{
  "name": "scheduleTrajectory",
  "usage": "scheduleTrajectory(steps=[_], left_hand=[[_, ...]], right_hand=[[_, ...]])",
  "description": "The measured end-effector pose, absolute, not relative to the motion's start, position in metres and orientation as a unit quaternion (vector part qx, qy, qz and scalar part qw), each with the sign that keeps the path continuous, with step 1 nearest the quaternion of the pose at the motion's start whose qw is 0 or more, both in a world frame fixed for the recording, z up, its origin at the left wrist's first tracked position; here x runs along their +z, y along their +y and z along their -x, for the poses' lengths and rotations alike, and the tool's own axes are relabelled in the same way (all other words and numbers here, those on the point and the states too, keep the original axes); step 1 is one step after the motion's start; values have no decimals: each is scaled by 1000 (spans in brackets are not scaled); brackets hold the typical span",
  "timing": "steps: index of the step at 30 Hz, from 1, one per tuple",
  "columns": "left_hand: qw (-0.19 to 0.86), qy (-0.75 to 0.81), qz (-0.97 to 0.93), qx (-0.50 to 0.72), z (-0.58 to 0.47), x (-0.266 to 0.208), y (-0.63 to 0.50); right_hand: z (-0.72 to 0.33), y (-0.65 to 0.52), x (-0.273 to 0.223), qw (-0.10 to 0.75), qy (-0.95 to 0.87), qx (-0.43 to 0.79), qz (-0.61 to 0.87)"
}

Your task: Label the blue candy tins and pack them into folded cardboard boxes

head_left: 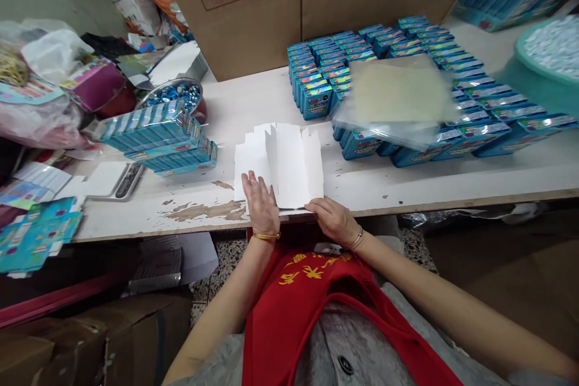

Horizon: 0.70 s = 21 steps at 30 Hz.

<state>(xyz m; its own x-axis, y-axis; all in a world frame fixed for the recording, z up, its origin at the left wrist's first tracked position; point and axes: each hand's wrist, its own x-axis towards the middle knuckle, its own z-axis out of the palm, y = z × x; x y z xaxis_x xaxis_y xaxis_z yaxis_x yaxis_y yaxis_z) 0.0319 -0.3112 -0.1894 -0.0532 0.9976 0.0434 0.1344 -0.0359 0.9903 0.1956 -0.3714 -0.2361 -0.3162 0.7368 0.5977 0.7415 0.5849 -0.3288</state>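
A creased white cardboard blank point(289, 163) lies on the table in front of me, its plain side up and some panels standing up along the folds. My left hand point(262, 204) rests on its left panel, fingers stretched out and holding nothing. At the near right corner, my right hand point(333, 217) pinches the edge of the cardboard blank between thumb and fingers. Whether the blank is one sheet or several cannot be made out.
Rows of small blue boxes point(316, 99) stand at the right, with a stack of clear plastic sheets point(398, 93) on top. Wrapped blue boxes point(158, 132), a bowl point(201, 105) of blue pieces and a scale point(113, 181) are at the left. A large carton point(253, 36) stands behind.
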Motion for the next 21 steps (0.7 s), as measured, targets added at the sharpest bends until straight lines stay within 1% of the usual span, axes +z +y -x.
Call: scheduleTrajectory(steps=[3,5,8,11,14,17,21], left_hand=[[546,463,-521,465,-28,-185,-317],[561,404,-561,455,-24,-184,-320],[530,382,-633,415,-16,-189,-322],[484,424,-674,362,-14,-197,-323],[446,466,-656,392,-23,-203,-325],[417,517,-601,445,-35,-206,-327],[431,548,-568,436,-33,-207,-322]], right_hand=[[-192,-370,-237,399,-790,0,466],[-190,-368,-238,424,-772,-8,473],[-188,-367,-241,439,-760,-19,478],[-189,-369,-244,420,-762,-14,493],[-190,-369,-244,388,-772,-5,503],[-189,-368,-242,383,-782,-11,492],[-187,-364,-243,376,-788,-23,487]])
